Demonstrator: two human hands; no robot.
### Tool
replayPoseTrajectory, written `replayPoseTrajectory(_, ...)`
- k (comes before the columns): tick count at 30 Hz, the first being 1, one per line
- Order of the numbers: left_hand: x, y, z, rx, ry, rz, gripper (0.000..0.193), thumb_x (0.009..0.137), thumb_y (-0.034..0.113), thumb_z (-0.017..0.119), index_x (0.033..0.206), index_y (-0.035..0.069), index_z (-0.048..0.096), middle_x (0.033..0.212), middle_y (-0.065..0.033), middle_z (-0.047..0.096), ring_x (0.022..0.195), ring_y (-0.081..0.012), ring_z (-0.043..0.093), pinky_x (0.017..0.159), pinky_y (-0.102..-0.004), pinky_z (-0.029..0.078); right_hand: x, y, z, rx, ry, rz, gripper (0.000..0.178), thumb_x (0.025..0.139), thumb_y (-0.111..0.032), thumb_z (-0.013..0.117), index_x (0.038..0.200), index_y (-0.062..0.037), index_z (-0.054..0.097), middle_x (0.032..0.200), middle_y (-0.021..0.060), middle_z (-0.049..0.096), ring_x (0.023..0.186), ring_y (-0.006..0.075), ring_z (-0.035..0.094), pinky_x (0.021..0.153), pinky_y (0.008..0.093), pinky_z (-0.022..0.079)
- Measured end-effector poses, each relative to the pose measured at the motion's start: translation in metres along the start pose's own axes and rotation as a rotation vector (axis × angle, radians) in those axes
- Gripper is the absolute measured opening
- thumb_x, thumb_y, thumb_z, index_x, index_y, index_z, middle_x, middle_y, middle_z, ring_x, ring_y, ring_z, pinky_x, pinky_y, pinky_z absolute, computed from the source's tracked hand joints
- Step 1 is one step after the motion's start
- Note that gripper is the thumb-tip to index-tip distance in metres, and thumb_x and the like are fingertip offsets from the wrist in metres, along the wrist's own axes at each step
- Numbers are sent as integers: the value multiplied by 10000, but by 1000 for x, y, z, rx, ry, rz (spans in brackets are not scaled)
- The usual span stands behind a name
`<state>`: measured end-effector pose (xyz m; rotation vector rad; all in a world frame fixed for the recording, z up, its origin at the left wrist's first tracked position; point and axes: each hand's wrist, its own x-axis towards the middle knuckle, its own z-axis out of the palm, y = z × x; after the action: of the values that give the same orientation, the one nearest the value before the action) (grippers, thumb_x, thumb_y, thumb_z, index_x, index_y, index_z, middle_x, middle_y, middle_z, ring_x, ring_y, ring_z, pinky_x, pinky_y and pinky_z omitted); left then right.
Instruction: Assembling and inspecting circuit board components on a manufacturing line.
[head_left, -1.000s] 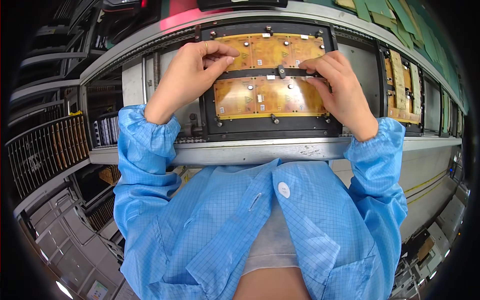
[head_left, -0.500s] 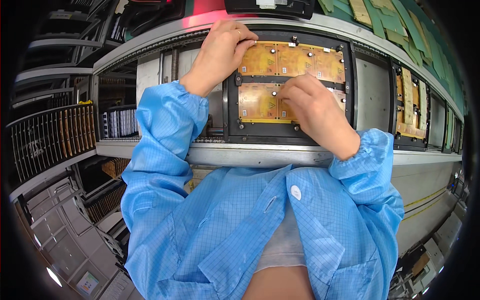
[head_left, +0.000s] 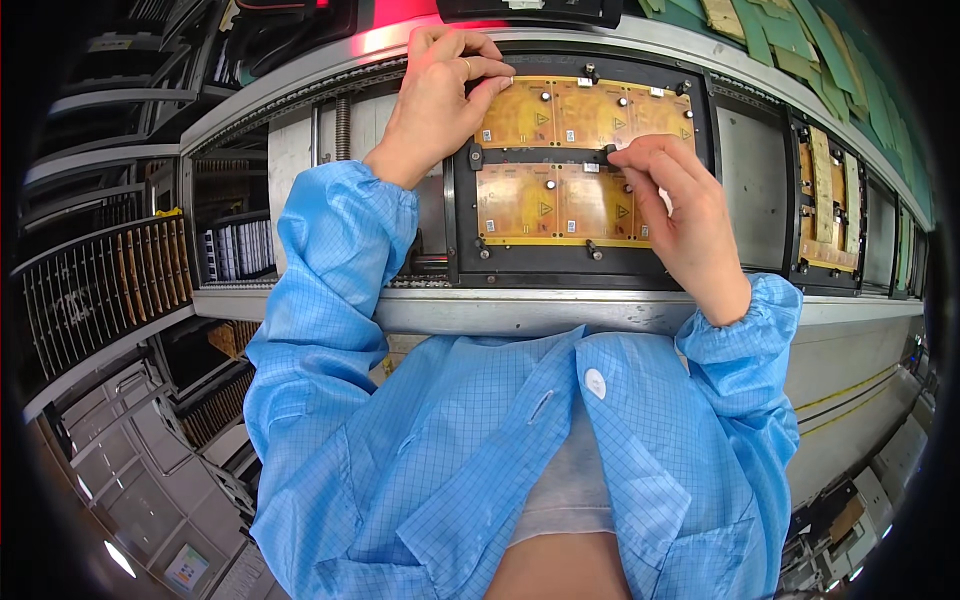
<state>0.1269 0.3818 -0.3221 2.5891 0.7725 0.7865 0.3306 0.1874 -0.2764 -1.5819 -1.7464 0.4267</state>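
Note:
Two yellow-brown circuit board panels, an upper one (head_left: 590, 118) and a lower one (head_left: 515, 205), lie one behind the other in a black carrier frame (head_left: 520, 268). Small dark-and-white round parts and white connectors sit on them. My left hand (head_left: 440, 100) is closed at the upper panel's far left corner, thumb and index finger together; whatever is between them is hidden. Across the crossbar between the panels, my right hand (head_left: 685, 205) pinches a small black clip (head_left: 611, 150) with thumb and index finger. This hand covers the right part of the lower panel.
The carrier rests between metal conveyor rails (head_left: 520, 312). Further right is another carrier with boards (head_left: 828, 200). Green and tan strips (head_left: 790, 45) are heaped at the far right. A rack of upright boards (head_left: 110, 280) stands on the left.
My right hand has moved from above the lower panel, rightward and away from me, to the clip on the crossbar. My left hand stays at the corner, its fingers slightly shifted.

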Motion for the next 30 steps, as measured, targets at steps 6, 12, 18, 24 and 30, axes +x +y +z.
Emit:
replayPoseTrajectory(6, -3, -7, 1, 17, 8, 90, 158, 817, 110, 753, 972, 119, 785, 1114, -10, 644, 1148, -283, 479, 1009, -395, 413, 6, -3, -1, 33, 32, 57, 179, 874, 73, 632, 1039, 11, 665, 1013, 115, 638, 927, 263, 650, 792, 334, 531)
replayPoseTrajectory(12, 3, -1, -7, 126, -118, -75, 212, 839, 222, 754, 1048, 192, 766, 1252, -46, 595, 1218, -324, 399, 1069, -439, 362, 35, -13, 30, 39, -111, -165, 109, 845, 20, 664, 952, 8, 683, 932, 138, 663, 901, 325, 651, 777, 374, 534)
replayPoseTrajectory(18, -8, 5, -20, 1, 4, -178, 281, 859, 231, 746, 1139, 218, 742, 1293, -62, 589, 1270, -324, 402, 1101, -433, 332, 49, -12, 61, -26, -248, -201, 137, 852, 16, 641, 989, 11, 651, 951, 160, 665, 907, 361, 646, 810, 416, 524)
replayPoseTrajectory(24, -29, -4, -45, 31, 75, -210, 304, 869, 185, 733, 1172, 198, 732, 1279, -61, 622, 1267, -283, 438, 1095, -397, 331, 52, -14, 64, 35, -238, -184, 213, 845, 19, 646, 1051, 9, 592, 939, 179, 663, 917, 377, 645, 801, 430, 528)
replayPoseTrajectory(30, -41, -17, -46, -41, 77, -250, 198, 869, 57, 616, 1055, 71, 686, 1113, -118, 666, 1130, -294, 565, 1028, -402, 410, 50, -19, 72, -83, -244, -224, 268, 775, 17, 569, 1041, -15, 589, 938, 180, 652, 915, 379, 633, 790, 426, 523)
